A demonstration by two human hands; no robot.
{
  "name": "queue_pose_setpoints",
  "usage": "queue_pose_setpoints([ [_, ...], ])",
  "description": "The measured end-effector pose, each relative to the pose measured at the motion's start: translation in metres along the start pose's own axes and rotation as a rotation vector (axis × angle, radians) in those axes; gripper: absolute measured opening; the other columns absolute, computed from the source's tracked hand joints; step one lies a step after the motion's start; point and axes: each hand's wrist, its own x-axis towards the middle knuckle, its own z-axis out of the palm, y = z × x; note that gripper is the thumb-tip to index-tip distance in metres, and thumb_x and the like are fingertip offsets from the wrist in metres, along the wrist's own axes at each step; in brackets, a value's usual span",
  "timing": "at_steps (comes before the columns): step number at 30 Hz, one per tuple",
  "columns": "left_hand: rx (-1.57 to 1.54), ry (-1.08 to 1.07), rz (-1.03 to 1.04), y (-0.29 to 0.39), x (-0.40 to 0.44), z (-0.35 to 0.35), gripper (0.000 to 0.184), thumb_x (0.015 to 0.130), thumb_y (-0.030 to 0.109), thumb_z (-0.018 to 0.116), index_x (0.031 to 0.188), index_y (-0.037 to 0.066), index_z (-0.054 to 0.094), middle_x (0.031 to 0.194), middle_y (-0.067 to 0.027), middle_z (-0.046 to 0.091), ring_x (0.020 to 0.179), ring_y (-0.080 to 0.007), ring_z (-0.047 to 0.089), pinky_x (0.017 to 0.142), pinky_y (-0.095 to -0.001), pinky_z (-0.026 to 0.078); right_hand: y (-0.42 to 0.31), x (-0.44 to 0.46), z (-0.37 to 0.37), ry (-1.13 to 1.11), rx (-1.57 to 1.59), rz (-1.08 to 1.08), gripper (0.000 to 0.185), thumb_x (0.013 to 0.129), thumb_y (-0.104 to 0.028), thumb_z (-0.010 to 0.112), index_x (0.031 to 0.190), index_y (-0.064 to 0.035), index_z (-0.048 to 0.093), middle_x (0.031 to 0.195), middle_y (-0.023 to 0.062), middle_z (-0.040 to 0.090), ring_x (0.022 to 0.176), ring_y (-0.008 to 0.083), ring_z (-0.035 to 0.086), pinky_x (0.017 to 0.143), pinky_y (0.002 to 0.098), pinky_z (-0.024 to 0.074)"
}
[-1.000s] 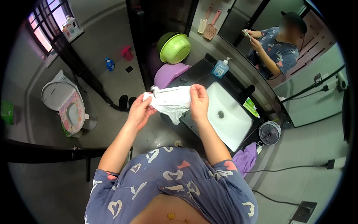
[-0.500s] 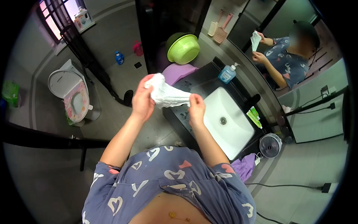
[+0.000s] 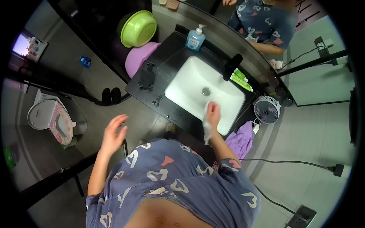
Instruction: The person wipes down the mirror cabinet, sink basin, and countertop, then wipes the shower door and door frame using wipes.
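Observation:
My right hand (image 3: 213, 114) is closed on a white cloth (image 3: 207, 131), which hangs down from the fingers, slightly blurred. It is over the near rim of the white sink (image 3: 186, 78). My left hand (image 3: 113, 133) holds nothing; its fingers are apart, above the floor to the left of the black counter (image 3: 165, 62). A blue soap pump bottle (image 3: 194, 41) stands behind the sink. Beside the black faucet (image 3: 232, 66) lie green tubes (image 3: 240, 80).
At the counter's left are a green basin (image 3: 141, 29) and a pink-purple basin (image 3: 138, 57). A small fan (image 3: 267, 109) and a purple cloth (image 3: 240, 140) are on the right, near a black cable (image 3: 285, 161). A toilet (image 3: 41, 114) stands at far left; a mirror (image 3: 315, 68) covers the wall.
The white cloth was stretched between both hands. My left hand has let go and moved left and down. My right hand has carried the cloth to the sink's near rim. The view has shifted.

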Motion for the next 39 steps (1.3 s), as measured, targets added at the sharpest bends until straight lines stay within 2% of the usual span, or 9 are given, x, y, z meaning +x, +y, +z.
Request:
queue_pose_setpoints([
  [2, -0.128, 0.083, -0.103, -0.021, -0.019, -0.005, 0.036, 0.088, 0.0, 0.057, 0.124, 0.003, 0.06, 0.13, -0.0123, 0.057, 0.11, -0.0223, 0.061, 0.092, -0.032, 0.049, 0.051, -0.047, 0.004, -0.577, -0.754, -0.178, 0.055, 0.083, -0.041, 0.069, 0.119, -0.0008, 0.057, 0.106, 0.0175, 0.064, 0.102, 0.0337, 0.06, 0.09, 0.0462, 0.0448],
  [6, -0.165, 0.123, -0.216, -0.037, -0.04, -0.005, 0.037, 0.089, -0.002, 0.056, 0.126, 0.001, 0.058, 0.131, -0.0112, 0.055, 0.11, -0.0198, 0.06, 0.092, -0.0313, 0.049, 0.0, -0.059, 0.067, -0.534, -0.651, -0.251, 0.094, 0.079, -0.056, 0.068, 0.14, 0.0088, 0.036, 0.137, 0.024, 0.044, 0.13, 0.0383, 0.039, 0.108, 0.0566, 0.0275],
  [12, -0.044, 0.002, -0.095, -0.021, -0.032, -0.004, 0.038, 0.089, 0.004, 0.059, 0.128, 0.004, 0.058, 0.131, -0.0124, 0.056, 0.114, -0.024, 0.059, 0.095, -0.034, 0.048, -0.019, -0.056, 0.196, -0.382, -0.594, -0.352, 0.101, 0.08, -0.062, 0.063, 0.145, 0.0089, 0.03, 0.153, 0.0283, 0.028, 0.143, 0.0415, 0.024, 0.116, 0.0574, 0.0155],
  [16, 0.119, -0.094, 0.034, -0.018, -0.038, -0.011, 0.035, 0.09, 0.012, 0.062, 0.124, 0.005, 0.059, 0.131, -0.014, 0.057, 0.119, -0.031, 0.056, 0.097, -0.0391, 0.048, 0.003, -0.06, 0.121, -0.537, -0.563, -0.377, 0.09, 0.08, -0.049, 0.071, 0.146, 0.0016, 0.036, 0.151, 0.0237, 0.035, 0.142, 0.0382, 0.028, 0.118, 0.0477, 0.0173],
  [20, -0.044, 0.002, 0.083, -0.032, -0.062, -0.011, 0.035, 0.09, 0.011, 0.058, 0.125, 0.004, 0.057, 0.127, -0.014, 0.057, 0.114, -0.0319, 0.058, 0.096, -0.04, 0.048, 0.07, -0.052, 0.06, -0.514, -0.239, -0.551, 0.04, 0.1, -0.014, 0.043, 0.136, 0.0036, 0.049, 0.136, 0.0224, 0.053, 0.128, 0.0353, 0.049, 0.109, 0.0394, 0.036],
  [22, -0.113, 0.022, 0.041, -0.034, -0.078, -0.006, 0.035, 0.091, 0.01, 0.057, 0.126, 0.004, 0.056, 0.126, -0.0146, 0.057, 0.114, -0.0305, 0.058, 0.096, -0.0397, 0.048, 0.045, -0.056, 0.057, -0.444, -0.035, -0.259, 0.038, 0.104, -0.02, 0.039, 0.128, 0.0043, 0.056, 0.127, 0.0208, 0.06, 0.12, 0.0336, 0.056, 0.105, 0.0379, 0.0402],
  [30, -0.076, 0.476, -0.217, 0.014, -0.137, -0.015, 0.036, 0.091, 0.012, 0.059, 0.126, 0.005, 0.057, 0.125, -0.0139, 0.06, 0.11, -0.0278, 0.06, 0.091, -0.0383, 0.05, -0.147, -0.125, 0.149, -0.88, 0.438, -0.884, 0.033, 0.102, -0.017, 0.047, 0.123, 0.0043, 0.059, 0.126, 0.0154, 0.056, 0.114, 0.0231, 0.054, 0.102, 0.0331, 0.0379],
  [36, 0.567, 1.137, -0.546, 0.007, -0.254, -0.051, 0.039, 0.083, 0.012, 0.065, 0.122, 0.005, 0.06, 0.124, -0.0144, 0.06, 0.119, -0.0333, 0.053, 0.102, -0.0423, 0.042, -0.308, -0.212, 0.188, -1.563, 0.915, -0.3, 0.033, 0.105, -0.018, 0.043, 0.128, 0.0025, 0.054, 0.119, 0.0065, 0.061, 0.104, 0.0119, 0.058, 0.09, 0.0299, 0.0474],
  [39, 0.74, 1.116, -0.738, -0.027, -0.304, -0.063, 0.049, 0.08, 0.021, 0.068, 0.124, 0.003, 0.056, 0.124, -0.018, 0.059, 0.119, -0.0362, 0.052, 0.101, -0.0453, 0.042, -0.367, -0.289, 0.207, -1.452, 1.298, -0.995, 0.043, 0.1, -0.027, 0.053, 0.133, 0.0005, 0.05, 0.124, 0.016, 0.06, 0.11, 0.0265, 0.059, 0.1, 0.0389, 0.044],
])
